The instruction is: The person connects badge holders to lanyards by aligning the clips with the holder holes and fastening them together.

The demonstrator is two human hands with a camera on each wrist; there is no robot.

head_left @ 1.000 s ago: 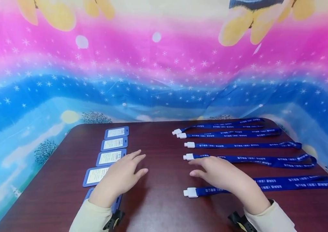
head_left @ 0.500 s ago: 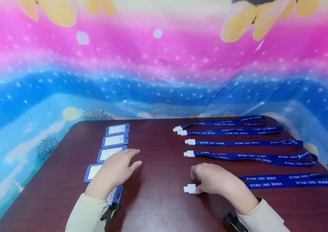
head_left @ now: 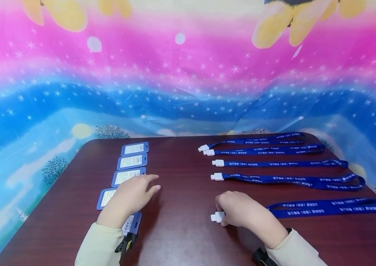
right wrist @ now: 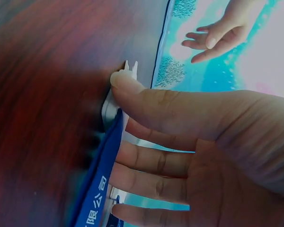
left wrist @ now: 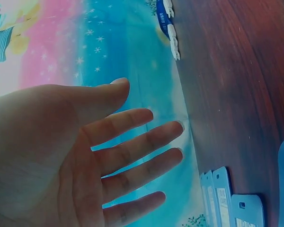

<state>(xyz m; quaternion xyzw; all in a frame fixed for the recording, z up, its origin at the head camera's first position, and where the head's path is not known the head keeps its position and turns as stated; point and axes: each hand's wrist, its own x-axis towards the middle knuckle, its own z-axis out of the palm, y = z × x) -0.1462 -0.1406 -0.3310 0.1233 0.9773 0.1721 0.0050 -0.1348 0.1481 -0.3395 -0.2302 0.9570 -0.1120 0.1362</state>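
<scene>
My right hand pinches the white plastic clip of the nearest lanyard, a printed blue strap whose loop trails right over the table. In the right wrist view the thumb lies along the clip, and the blue strap runs down beside the fingers. My left hand hovers above the column of blue card holders, fingers spread and holding nothing. It partly covers a holder and the nearest holder. The left wrist view shows the open palm.
Several more blue lanyards lie in rows at the right, including one just beyond my right hand. Farther card holders line the left side. The brown table ends at a colourful printed cloth.
My right hand has come down toward me onto the nearest lanyard's clip and taken hold of it. My left hand has shifted slightly left and stays spread.
</scene>
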